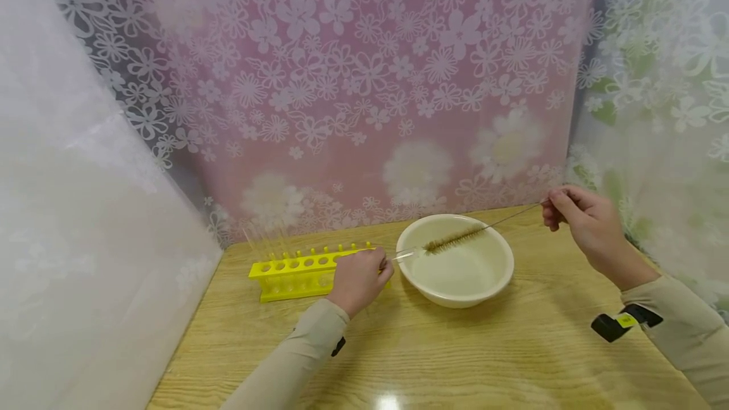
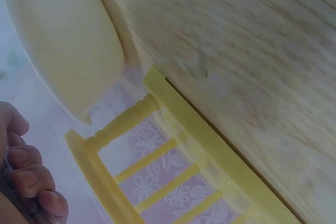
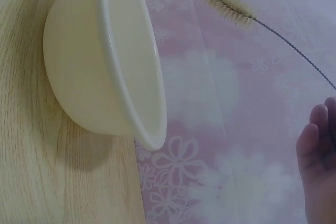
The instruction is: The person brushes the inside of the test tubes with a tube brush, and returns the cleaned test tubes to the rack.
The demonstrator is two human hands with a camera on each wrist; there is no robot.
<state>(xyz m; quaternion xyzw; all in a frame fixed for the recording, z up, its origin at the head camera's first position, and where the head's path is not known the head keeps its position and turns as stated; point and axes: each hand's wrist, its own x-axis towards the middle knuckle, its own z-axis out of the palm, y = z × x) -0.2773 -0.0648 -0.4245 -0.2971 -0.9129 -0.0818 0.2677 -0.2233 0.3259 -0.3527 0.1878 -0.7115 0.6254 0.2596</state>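
My left hand [image 1: 361,277] grips a clear glass test tube [image 1: 405,255] just in front of the yellow rack, with the tube's mouth end reaching over the bowl's left rim. My right hand [image 1: 589,226] pinches the thin twisted-wire handle of a test tube brush [image 1: 455,240]. The brush's tan bristles hang over the cream bowl [image 1: 455,301], their tip right at the tube's mouth. In the right wrist view the wire [image 3: 294,48] bends slightly between bristles and fingers. Curled fingers [image 2: 31,179] of the left hand show in the left wrist view; the tube is mostly hidden there.
The yellow test tube rack [image 1: 313,263] stands left of the bowl, with several clear test tubes [image 1: 267,242] upright at its left end. Everything sits on a wood-grain table [image 1: 444,359]. A pink flowered curtain [image 1: 364,81] hangs behind, and pale sheets flank both sides.
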